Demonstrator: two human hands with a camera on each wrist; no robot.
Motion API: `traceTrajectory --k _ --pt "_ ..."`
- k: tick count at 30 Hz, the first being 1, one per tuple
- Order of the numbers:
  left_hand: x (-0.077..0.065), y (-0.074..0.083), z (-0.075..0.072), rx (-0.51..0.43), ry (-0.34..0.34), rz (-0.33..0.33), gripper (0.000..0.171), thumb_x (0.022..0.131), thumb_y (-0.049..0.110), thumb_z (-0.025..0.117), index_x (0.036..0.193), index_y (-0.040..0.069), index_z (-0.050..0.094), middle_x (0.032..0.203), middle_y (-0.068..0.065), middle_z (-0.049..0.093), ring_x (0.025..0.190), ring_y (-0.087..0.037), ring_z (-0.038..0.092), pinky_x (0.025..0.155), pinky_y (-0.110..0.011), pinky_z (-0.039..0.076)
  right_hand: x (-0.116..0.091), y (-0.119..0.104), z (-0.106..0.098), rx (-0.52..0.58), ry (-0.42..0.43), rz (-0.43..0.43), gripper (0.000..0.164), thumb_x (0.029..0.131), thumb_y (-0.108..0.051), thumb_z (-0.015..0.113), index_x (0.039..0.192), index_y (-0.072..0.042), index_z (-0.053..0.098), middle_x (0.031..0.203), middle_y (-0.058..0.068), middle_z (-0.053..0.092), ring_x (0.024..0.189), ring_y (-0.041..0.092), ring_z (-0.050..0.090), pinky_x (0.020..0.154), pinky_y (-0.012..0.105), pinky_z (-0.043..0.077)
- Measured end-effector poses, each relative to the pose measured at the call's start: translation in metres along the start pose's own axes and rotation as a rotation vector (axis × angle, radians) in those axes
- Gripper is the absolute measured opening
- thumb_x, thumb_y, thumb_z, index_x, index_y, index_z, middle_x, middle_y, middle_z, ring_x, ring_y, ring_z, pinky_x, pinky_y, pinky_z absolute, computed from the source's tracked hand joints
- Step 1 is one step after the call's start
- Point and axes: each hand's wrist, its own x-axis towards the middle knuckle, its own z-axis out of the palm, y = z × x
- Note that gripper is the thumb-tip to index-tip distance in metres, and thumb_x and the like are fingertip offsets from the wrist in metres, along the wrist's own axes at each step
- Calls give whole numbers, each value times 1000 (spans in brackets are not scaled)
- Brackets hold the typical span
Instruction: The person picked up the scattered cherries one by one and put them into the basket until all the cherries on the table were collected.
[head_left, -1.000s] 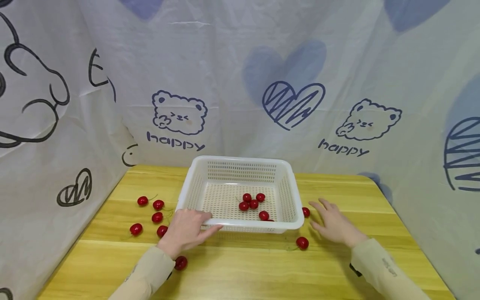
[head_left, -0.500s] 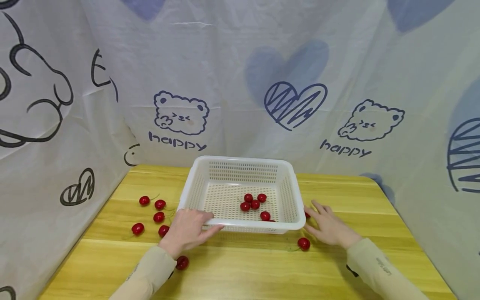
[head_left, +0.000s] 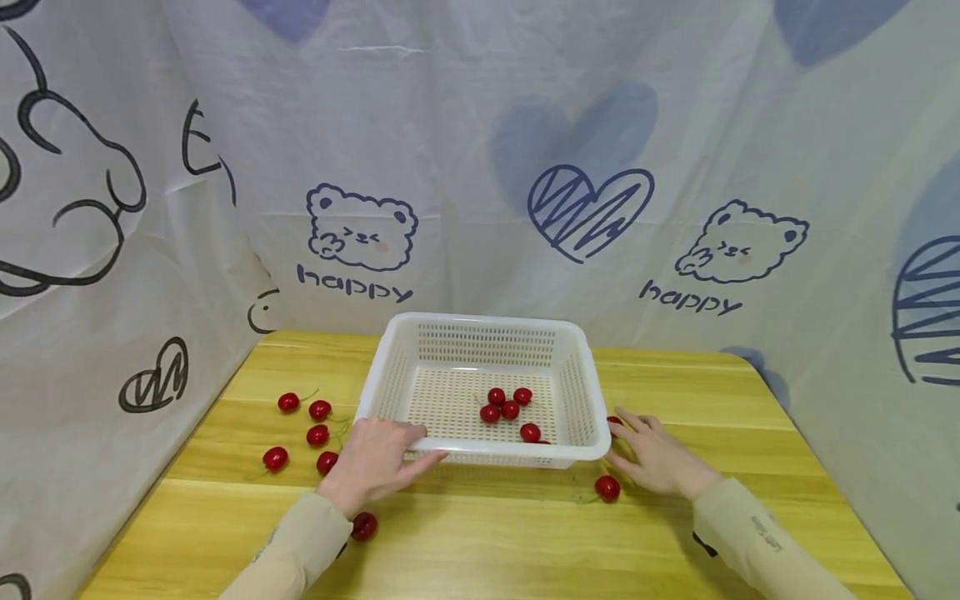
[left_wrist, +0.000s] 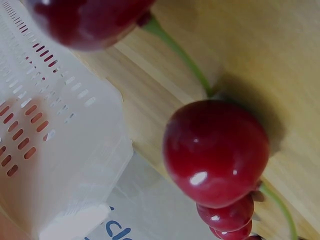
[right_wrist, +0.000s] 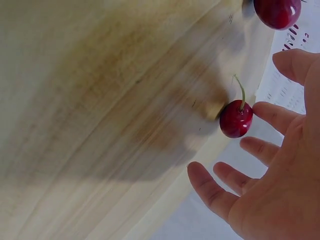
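My left hand (head_left: 375, 462) grips the front left corner of a white perforated plastic basket (head_left: 517, 451), thumb along its front side. Inside the basket several red cherries (head_left: 510, 409) lie toward the right. On the wooden table, my right hand (head_left: 654, 456) is beside the basket's right end, fingers spread. In the right wrist view its index fingertip is right at a stemmed cherry (right_wrist: 236, 119); that cherry is partly hidden by the fingers in the head view. Another cherry (head_left: 607, 488) lies just in front of this hand.
Several loose cherries (head_left: 318, 435) lie left of the basket, and one more (head_left: 365, 526) is beside the left wrist. In the left wrist view a cherry (left_wrist: 216, 152) looms close. A printed white cloth (head_left: 465, 250) hangs behind the table (head_left: 487, 542).
My right hand has moved left to the cherry beside the basket, and its fingers now partly cover that cherry. The left hand keeps its grip on the basket.
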Motion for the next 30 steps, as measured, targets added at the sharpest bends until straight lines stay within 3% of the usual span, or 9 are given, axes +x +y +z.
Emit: traceTrajectory --k 22,30 --pt "-1 0 0 -1 12 11 42 87 60 52 87 22 69 68 7 67 45 -1 41 39 -19 31 -14 13 -2 22 -9 36 47 94 -37 56 127 -3 55 138 31 39 117 52 40 88 62 41" --pt "0 1 0 -4 13 11 41 87 61 52 83 23 68 64 9 64 45 -1 39 40 -20 30 -19 16 -1 23 31 27 41 92 -30 61 122 -3 57 116 20 51 104 36 50 85 52 46"
